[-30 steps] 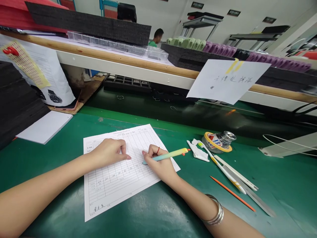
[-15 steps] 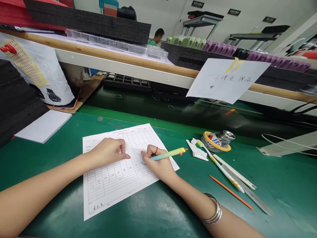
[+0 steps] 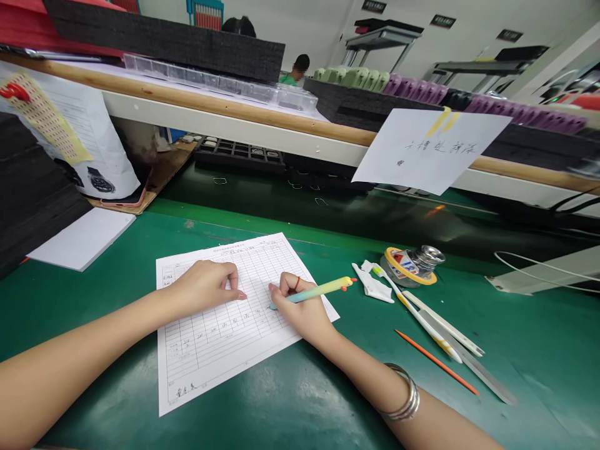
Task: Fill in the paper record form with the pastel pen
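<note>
A printed form (image 3: pixel 220 359) with a grid and handwritten numbers lies on the green tabletop. My left hand (image 3: pixel 201 287) rests on the sheet's left part, fingers loosely bent, the thumb and forefinger slightly apart with nothing between them. On the sheet's right side, my right hand (image 3: pixel 302 309) is closed around a blue-to-yellow pen (image 3: pixel 323 289) topped with a small duck-like head. The pen's tip meets the paper near the lower row of numbers. Part of the grid is hidden under both hands.
To the right lie a crumpled white tissue (image 3: pixel 375 287), a toothbrush (image 3: pixel 422 319), tweezers (image 3: pixel 445 325), a metal blade (image 3: pixel 487 372) and an orange stick (image 3: pixel 435 361). Behind them stands a glass bottle (image 3: pixel 412 265). White paper (image 3: pixel 84 237) lies left. A shelf (image 3: pixel 234 119) crosses the back.
The pen's tip has shifted very slightly with my right hand, and a little more writing seems to show beside it. My left hand and the form stay put.
</note>
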{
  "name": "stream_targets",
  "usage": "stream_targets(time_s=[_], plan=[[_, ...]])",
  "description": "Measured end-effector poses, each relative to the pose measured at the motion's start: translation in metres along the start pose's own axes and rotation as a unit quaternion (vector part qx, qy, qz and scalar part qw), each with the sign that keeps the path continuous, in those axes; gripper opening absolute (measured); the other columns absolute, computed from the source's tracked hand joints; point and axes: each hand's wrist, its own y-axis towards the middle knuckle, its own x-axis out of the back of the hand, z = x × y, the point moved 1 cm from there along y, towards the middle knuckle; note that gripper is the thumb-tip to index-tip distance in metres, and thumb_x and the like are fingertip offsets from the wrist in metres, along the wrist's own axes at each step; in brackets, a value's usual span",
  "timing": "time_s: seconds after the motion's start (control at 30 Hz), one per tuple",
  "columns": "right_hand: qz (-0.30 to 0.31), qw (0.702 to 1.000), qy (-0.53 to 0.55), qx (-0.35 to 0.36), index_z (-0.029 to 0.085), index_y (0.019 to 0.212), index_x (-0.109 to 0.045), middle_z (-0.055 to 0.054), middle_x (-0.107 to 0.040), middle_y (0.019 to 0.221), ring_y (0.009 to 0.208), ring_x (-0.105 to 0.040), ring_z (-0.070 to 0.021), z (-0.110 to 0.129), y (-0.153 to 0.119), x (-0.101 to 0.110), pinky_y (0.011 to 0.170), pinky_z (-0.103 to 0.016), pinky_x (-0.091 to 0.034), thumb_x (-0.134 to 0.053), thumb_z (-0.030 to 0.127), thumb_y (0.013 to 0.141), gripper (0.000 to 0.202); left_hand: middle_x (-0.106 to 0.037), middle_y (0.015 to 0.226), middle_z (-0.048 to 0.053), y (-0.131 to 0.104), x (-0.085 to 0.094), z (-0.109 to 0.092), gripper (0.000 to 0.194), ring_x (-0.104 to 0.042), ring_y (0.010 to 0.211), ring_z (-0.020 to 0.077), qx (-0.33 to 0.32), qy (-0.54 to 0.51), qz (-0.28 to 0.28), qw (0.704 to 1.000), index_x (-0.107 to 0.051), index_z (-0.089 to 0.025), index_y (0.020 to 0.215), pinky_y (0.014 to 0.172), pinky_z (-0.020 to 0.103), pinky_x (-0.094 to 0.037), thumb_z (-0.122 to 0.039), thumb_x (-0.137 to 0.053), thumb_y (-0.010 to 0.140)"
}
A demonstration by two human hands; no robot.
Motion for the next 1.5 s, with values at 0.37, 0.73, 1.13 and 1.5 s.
stream_targets(time_s=[0.37,0.73,1.13,1.5], plan=[[-0.019,1.0,0.013,-0.013,0.022,0.054,-0.03,0.005,-0.029,0.051,0.051,-0.026,-0.0098,-0.001,0.001,0.001,0.05,-0.025,-0.025,-0.059,0.036,0.076,0.039,-0.059,0.066,-0.002,0.001,0.0,0.002,0.032,-0.056,0.066,0.0201,-0.004,0.002,0.0,1.0,-0.061,-0.023,0.077,0.061,0.028,-0.032,-0.054,-0.068,0.08],[-0.023,0.993,0.094,-0.069,0.022,0.056,-0.035,0.004,-0.043,0.043,0.043,-0.04,-0.0097,0.002,0.004,0.005,0.045,-0.022,-0.034,-0.068,0.049,0.075,0.047,-0.059,0.066,-0.002,-0.003,0.008,0.004,0.028,-0.056,0.066,0.0183,-0.078,0.015,0.022,0.997,-0.059,-0.023,0.079,0.059,0.028,-0.033,-0.05,-0.063,0.085],[0.005,0.987,0.136,-0.08,0.022,0.056,-0.038,0.003,-0.048,0.043,0.043,-0.043,-0.0099,0.002,0.007,0.01,0.048,-0.023,-0.04,-0.071,0.049,0.074,0.046,-0.06,0.072,-0.001,0.016,0.029,0.05,0.03,-0.054,0.046,0.0083,0.032,-0.249,0.014,0.968,-0.058,-0.018,0.093,0.044,0.021,-0.043,-0.046,-0.065,0.086],[0.003,0.989,0.125,-0.077,0.022,0.056,-0.04,0.003,-0.048,0.043,0.042,-0.042,-0.0097,0.003,0.005,0.012,0.045,-0.023,-0.037,-0.07,0.053,0.074,0.047,-0.062,0.079,0.0,0.014,0.037,0.05,0.028,-0.056,0.049,0.0075,0.015,-0.27,0.052,0.961,-0.066,-0.015,0.101,0.048,0.021,-0.046,-0.035,-0.07,0.081]])
